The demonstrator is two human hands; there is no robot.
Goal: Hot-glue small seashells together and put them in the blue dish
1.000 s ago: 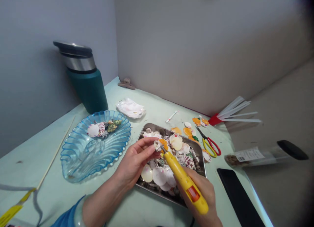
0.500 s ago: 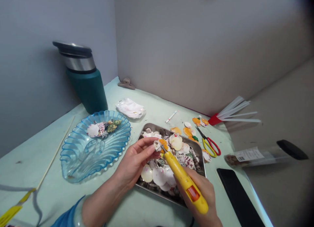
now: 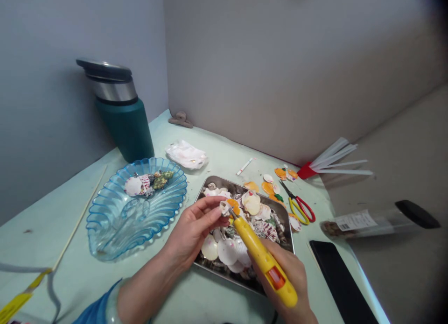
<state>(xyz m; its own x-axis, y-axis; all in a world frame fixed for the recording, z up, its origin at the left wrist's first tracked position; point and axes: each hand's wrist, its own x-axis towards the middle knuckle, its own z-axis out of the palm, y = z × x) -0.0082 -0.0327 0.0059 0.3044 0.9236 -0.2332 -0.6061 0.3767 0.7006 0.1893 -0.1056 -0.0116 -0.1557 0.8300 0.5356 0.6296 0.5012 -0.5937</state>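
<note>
My left hand (image 3: 191,230) pinches a small whitish seashell (image 3: 224,206) between thumb and fingertips, above a metal tray (image 3: 292,249) heaped with shells. My right hand (image 3: 285,272) is wrapped round a yellow pen-shaped tool (image 3: 259,251) with a thin metal tip and an orange-red window in its handle; it looks like a soldering iron. The tip points up and left and meets or nearly meets the held shell; contact cannot be made out. Just behind the tip lies an orange shell (image 3: 233,204). White scallop shells (image 3: 227,252) fill the tray's near side.
Left of the tray stands a blue glass shell-shaped dish (image 3: 101,221) with several shells, and behind it a teal bottle (image 3: 124,128). To the right lie red-and-yellow scissors (image 3: 301,209), loose orange shells (image 3: 268,188), glue sticks (image 3: 336,156), a plastic jar (image 3: 364,223) and a black phone (image 3: 341,282).
Almost nothing differs. Both hands keep their hold on the shell and the tool, and the tool has shifted only very slightly.
</note>
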